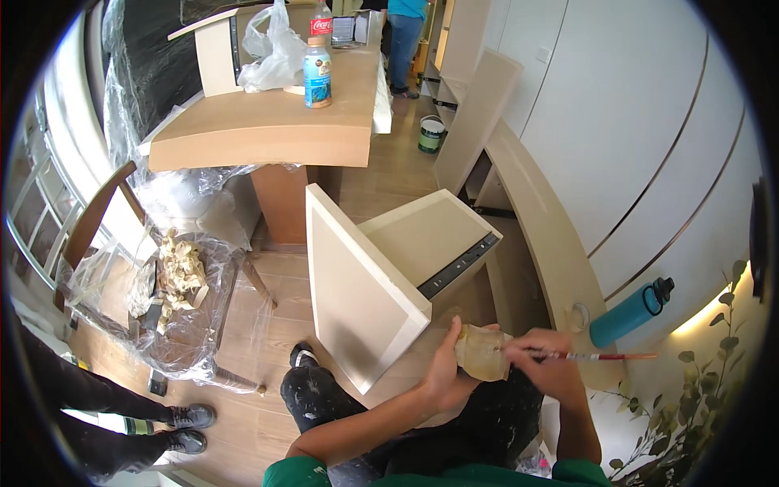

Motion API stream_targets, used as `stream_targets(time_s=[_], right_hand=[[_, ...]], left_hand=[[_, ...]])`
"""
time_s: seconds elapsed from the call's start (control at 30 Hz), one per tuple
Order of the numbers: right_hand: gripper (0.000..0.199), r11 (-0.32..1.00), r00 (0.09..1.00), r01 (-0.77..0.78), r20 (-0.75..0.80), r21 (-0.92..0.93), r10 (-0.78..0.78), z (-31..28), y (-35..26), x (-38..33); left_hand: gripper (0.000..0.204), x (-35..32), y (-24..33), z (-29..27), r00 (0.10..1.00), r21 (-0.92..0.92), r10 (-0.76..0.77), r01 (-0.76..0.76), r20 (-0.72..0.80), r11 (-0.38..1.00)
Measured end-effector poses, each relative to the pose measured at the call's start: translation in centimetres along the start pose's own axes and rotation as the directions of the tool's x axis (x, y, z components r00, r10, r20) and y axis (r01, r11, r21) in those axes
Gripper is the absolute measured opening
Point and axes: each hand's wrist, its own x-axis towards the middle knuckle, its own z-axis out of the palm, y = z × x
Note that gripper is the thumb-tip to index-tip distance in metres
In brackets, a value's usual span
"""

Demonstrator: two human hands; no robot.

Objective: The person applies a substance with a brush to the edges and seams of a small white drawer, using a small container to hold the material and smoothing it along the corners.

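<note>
Cradling yellowish container [480, 355], left grip [445, 375] part-curled; pinching brush [604, 356], right grip [553, 365] closed; blue-labelled bottle [317, 77] on table [231, 126].

Desk [243, 134]: brown-topped, well ahead of the hands [445, 377] and to their left.
On the desk: a blue-labelled bottle [318, 77] upright near the closer edge; a red-labelled bottle [321, 24] just behind it; a white plastic bag [272, 57] beside them, farther left.
Ledge [531, 203]: cream, running along the right of the hands.
On the ledge: a blue flask [626, 313] and a roll of tape [579, 316] just beside it, both beyond the right hand [553, 361].
Floor [365, 180]: wood-look planks.
On the floor: a cream drawer [365, 296] just ahead of the hands; a paint bucket [431, 135] far ahead; a plastic-wrapped chair [91, 215] well to their left.
</note>
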Motion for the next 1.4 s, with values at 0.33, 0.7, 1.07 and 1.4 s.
stream_targets(time_s=[0.33,0.7,1.07,1.4], right_hand=[[0.008,0.996,0.992,-0.042,0.120,0.079,0.032,-0.3,-1.4,-0.4],[0.009,0.998,0.998,-0.024,0.057,-0.059,0.028,-1.0,-1.7,0.3],[0.009,1.000,0.998,-0.017,0.052,0.005,0.017,-0.3,-1.2,0.5],[0.006,0.996,0.998,-0.057,0.024,0.065,0.056,-0.2,-0.1,0.1]], left_hand=[[0.078,0.0,0.1,0.0,1.000,0.000,0.018,-0.018,-0.021,1.000],[0.077,0.0,0.4,-0.4,0.998,-0.008,0.059,-0.060,-0.016,0.998],[0.078,-0.2,0.7,0.2,0.995,-0.040,0.093,-0.095,-0.030,0.995],[0.079,-0.2,0.6,0.2,0.997,-0.028,0.072,-0.073,-0.028,0.997]])
